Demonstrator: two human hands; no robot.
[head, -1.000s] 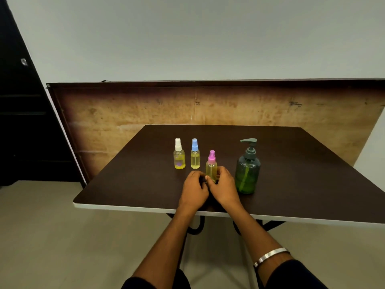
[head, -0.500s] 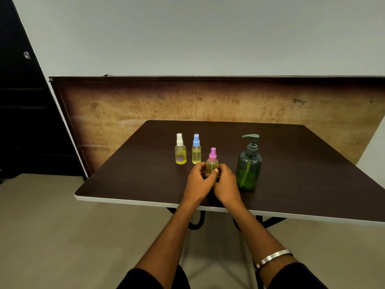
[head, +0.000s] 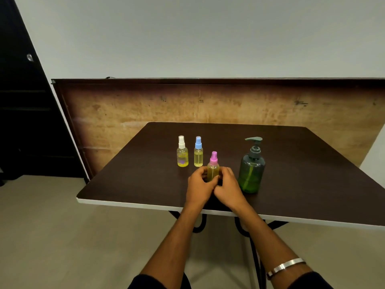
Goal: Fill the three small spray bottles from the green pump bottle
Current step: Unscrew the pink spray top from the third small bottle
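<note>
A small spray bottle with a pink cap (head: 213,167) stands on the dark table (head: 135,180), holding yellow liquid. My left hand (head: 200,185) grips its lower body from the left and my right hand (head: 228,187) grips it from the right, hiding its base. Behind and to the left stand a white-capped spray bottle (head: 182,153) and a blue-capped spray bottle (head: 198,152), both holding yellow liquid. The green pump bottle (head: 251,167) stands upright just right of my right hand, apart from it.
The table's white front edge (head: 129,203) runs just below my wrists. A worn wooden board (head: 125,109) stands upright behind the table. A dark door (head: 23,122) is at the left. The table's black metal legs (head: 200,224) show below.
Both hands have stayed closed around the pink-capped bottle, and more of the bottle's body now shows between them. The other bottles have not moved.
</note>
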